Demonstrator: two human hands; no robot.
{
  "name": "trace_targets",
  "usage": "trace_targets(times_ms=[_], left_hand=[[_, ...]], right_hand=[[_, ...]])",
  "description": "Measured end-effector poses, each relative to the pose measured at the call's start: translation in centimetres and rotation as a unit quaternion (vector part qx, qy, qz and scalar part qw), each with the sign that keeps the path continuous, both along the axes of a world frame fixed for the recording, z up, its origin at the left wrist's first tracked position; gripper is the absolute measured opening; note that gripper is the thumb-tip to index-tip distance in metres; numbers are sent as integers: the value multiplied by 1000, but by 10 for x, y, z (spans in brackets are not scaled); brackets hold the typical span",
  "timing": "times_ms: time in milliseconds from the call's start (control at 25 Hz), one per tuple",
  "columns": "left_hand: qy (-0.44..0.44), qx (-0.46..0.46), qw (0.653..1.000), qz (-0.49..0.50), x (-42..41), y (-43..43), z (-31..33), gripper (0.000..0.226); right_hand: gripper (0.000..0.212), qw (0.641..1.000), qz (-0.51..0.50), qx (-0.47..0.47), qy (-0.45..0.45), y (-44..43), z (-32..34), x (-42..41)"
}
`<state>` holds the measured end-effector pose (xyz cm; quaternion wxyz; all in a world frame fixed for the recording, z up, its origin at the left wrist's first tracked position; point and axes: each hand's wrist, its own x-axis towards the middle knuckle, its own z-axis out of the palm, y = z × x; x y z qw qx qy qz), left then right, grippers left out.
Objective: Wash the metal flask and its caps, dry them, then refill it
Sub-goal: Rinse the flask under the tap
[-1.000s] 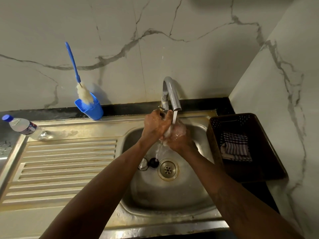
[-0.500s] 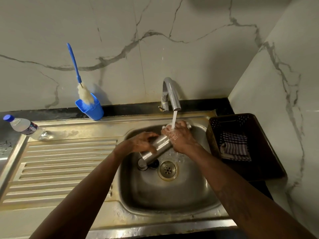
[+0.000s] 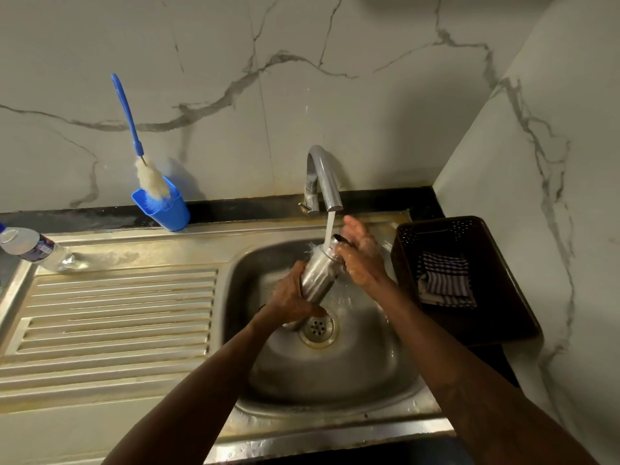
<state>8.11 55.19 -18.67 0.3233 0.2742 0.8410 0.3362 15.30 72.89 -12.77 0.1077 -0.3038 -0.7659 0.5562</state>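
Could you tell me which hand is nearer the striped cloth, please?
Right. The right hand is just left of the striped cloth; the left hand grips the flask farther left.

Steel flask [image 3: 320,275] tilted, mouth under running water

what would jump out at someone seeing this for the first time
The tilted metal flask over the sink basin, with water running from the tap onto its neck, draws the eye first; the left hand grips its lower end and the right hand touches its top. Next comes the blue bottle brush standing in a blue cup at the back wall, left of the tap. A checked cloth lies in the dark basket on the right.
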Motion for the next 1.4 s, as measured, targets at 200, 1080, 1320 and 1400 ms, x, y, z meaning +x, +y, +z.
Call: trace_targets(times_ms=[200,1080,1320,1400], left_hand=[[20,67,994,79,12,19,2,103],[-36,122,921,368,-93,81,70,26],[-228,200,835,460,-103,93,59,18],[-248,209,818,475,-106,93,57,17]], right_hand=[[77,996,43,-25,-81,-24,-6,-3],[74,985,103,101,-94,-20,-6,-1],[76,983,89,110,-115,-12,-5,0],[75,979,122,109,-125,-12,-6,-1]])
